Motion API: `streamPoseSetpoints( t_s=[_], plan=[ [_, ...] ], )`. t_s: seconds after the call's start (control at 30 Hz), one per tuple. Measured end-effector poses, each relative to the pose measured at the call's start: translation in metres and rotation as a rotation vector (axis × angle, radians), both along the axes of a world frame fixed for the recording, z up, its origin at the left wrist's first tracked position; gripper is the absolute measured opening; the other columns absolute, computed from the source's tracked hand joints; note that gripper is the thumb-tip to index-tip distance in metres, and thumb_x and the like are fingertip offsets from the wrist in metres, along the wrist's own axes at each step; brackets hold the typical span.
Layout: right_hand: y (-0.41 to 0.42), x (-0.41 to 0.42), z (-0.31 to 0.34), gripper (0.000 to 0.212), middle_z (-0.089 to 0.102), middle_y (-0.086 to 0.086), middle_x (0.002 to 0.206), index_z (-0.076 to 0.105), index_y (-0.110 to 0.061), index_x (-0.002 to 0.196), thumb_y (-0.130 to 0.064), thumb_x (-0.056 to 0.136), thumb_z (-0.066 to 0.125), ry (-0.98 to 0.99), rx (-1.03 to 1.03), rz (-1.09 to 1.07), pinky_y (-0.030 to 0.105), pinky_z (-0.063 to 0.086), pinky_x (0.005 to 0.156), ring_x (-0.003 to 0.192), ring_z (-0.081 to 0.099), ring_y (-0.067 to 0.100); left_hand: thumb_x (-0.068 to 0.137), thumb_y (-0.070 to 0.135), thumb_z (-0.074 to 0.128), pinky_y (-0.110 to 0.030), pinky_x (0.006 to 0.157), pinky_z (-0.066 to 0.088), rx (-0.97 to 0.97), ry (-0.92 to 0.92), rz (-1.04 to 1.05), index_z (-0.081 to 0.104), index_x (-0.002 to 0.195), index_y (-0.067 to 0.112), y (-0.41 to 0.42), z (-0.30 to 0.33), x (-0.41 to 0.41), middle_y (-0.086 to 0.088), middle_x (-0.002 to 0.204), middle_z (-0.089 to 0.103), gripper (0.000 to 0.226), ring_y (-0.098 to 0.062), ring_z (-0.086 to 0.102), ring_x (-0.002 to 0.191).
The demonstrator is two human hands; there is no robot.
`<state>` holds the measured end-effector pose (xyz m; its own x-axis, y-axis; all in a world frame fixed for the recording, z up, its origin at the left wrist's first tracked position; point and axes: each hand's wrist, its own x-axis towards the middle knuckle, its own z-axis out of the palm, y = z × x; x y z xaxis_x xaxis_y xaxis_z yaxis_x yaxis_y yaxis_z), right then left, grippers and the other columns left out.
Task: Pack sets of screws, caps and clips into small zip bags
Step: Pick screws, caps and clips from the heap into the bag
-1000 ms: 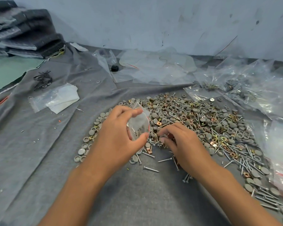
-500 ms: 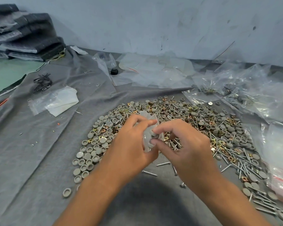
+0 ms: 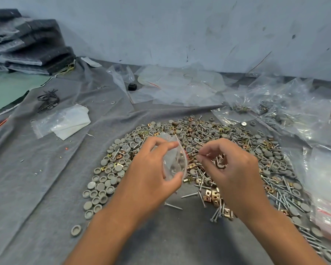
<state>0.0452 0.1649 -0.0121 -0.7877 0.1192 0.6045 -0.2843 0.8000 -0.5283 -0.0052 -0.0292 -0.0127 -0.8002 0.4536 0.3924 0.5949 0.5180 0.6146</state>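
Observation:
My left hand pinches a small clear zip bag with a red seal line, holding its mouth open toward the right. A few parts show through its plastic. My right hand hovers just right of the bag's mouth, fingers curled around a grey cap and thin screws. Under both hands lies a wide heap of grey round caps, silver screws and brass-coloured clips on grey cloth.
Flat empty bags lie to the left, beside a bundle of black ties. Filled and crumpled clear bags crowd the right side and the back. More zip bags sit at the right edge. Dark foam sheets are stacked back left.
My right hand has pulled back from the bag's mouth to the right with parts in its fingers. My left hand has tilted the bag so its mouth faces right.

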Motion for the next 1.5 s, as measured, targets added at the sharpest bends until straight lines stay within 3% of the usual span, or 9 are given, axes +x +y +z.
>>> streamPoseSetpoints(
  t_s=[0.2, 0.4, 0.47, 0.73, 0.9, 1.0, 1.1, 1.27, 1.5],
  plan=[
    [0.026, -0.002, -0.017, 0.021, 0.056, -0.029, 0.095, 0.063, -0.04, 0.104, -0.027, 0.091, 0.072, -0.408, 0.149, -0.15, 0.023, 0.051, 0.078, 0.091, 0.056, -0.003, 0.08, 0.041, 0.075, -0.003, 0.08, 0.042, 0.057, 0.024, 0.108, 0.058, 0.138, 0.027, -0.004, 0.005, -0.003, 0.021, 0.119, 0.046, 0.062, -0.006, 0.055, 0.08],
    [0.015, -0.007, -0.026, 0.029, 0.057, -0.025, 0.118, 0.061, -0.043, 0.117, -0.052, 0.089, 0.066, -0.506, 0.27, -0.086, 0.027, 0.04, 0.098, 0.125, 0.044, 0.004, 0.081, 0.03, 0.081, 0.0, 0.072, 0.041, 0.125, 0.03, 0.16, 0.062, 0.133, 0.024, -0.005, 0.006, -0.004, 0.018, 0.115, 0.048, 0.056, -0.005, 0.063, 0.075],
    [0.008, -0.01, -0.03, 0.027, 0.057, -0.021, 0.117, 0.063, -0.041, 0.116, -0.051, 0.091, 0.065, -0.494, 0.312, -0.07, 0.032, 0.038, 0.107, 0.124, 0.044, 0.008, 0.081, 0.032, 0.081, -0.002, 0.072, 0.042, 0.119, 0.029, 0.144, 0.061, 0.133, 0.024, -0.004, 0.006, -0.003, 0.018, 0.116, 0.048, 0.057, -0.003, 0.063, 0.077],
    [0.006, -0.006, -0.033, 0.035, 0.054, -0.019, 0.11, 0.055, -0.036, 0.118, -0.029, 0.09, 0.074, -0.535, 0.307, -0.033, 0.03, 0.051, 0.084, 0.098, 0.056, 0.008, 0.081, 0.039, 0.078, -0.013, 0.081, 0.044, 0.055, 0.026, 0.125, 0.057, 0.139, 0.028, -0.004, 0.004, -0.002, 0.02, 0.121, 0.047, 0.063, -0.007, 0.054, 0.083],
    [0.011, -0.007, -0.034, 0.035, 0.056, -0.022, 0.098, 0.061, -0.032, 0.111, -0.007, 0.088, 0.071, -0.531, 0.158, -0.029, 0.007, 0.042, 0.074, 0.084, 0.053, -0.005, 0.08, 0.038, 0.077, -0.007, 0.081, 0.044, 0.039, 0.023, 0.116, 0.057, 0.14, 0.026, -0.003, 0.004, -0.001, 0.018, 0.122, 0.047, 0.064, -0.01, 0.055, 0.083],
    [0.015, -0.006, -0.029, 0.032, 0.061, -0.023, 0.096, 0.063, -0.036, 0.108, -0.012, 0.09, 0.072, -0.535, 0.036, -0.046, 0.002, 0.043, 0.069, 0.085, 0.058, -0.011, 0.079, 0.038, 0.076, -0.001, 0.085, 0.04, 0.032, 0.027, 0.117, 0.058, 0.139, 0.024, -0.002, 0.004, -0.001, 0.017, 0.12, 0.048, 0.064, -0.012, 0.055, 0.081],
    [0.018, -0.005, -0.015, 0.028, 0.067, -0.025, 0.095, 0.064, -0.041, 0.102, -0.021, 0.087, 0.076, -0.502, -0.221, -0.048, 0.002, 0.047, 0.065, 0.087, 0.062, -0.016, 0.079, 0.041, 0.074, -0.001, 0.085, 0.04, 0.035, 0.028, 0.108, 0.058, 0.139, 0.024, -0.002, 0.004, -0.001, 0.017, 0.12, 0.048, 0.064, -0.011, 0.055, 0.079],
    [0.023, -0.004, 0.001, 0.026, 0.073, -0.024, 0.1, 0.064, -0.039, 0.105, -0.022, 0.088, 0.075, -0.451, -0.425, -0.046, 0.021, 0.053, 0.07, 0.088, 0.069, -0.004, 0.08, 0.04, 0.074, -0.005, 0.082, 0.04, 0.017, 0.036, 0.083, 0.057, 0.139, 0.027, 0.0, 0.002, 0.001, 0.018, 0.121, 0.046, 0.062, -0.004, 0.054, 0.079],
    [0.004, 0.002, 0.025, 0.036, 0.077, -0.009, 0.103, 0.064, -0.024, 0.117, -0.013, 0.085, 0.075, -0.15, -0.828, 0.166, 0.014, 0.054, 0.069, 0.093, 0.073, 0.006, 0.079, 0.04, 0.072, -0.004, 0.078, 0.041, -0.021, 0.021, 0.027, 0.058, 0.137, 0.024, 0.01, 0.0, 0.007, 0.017, 0.12, 0.044, 0.062, -0.002, 0.053, 0.076]
  ],
)
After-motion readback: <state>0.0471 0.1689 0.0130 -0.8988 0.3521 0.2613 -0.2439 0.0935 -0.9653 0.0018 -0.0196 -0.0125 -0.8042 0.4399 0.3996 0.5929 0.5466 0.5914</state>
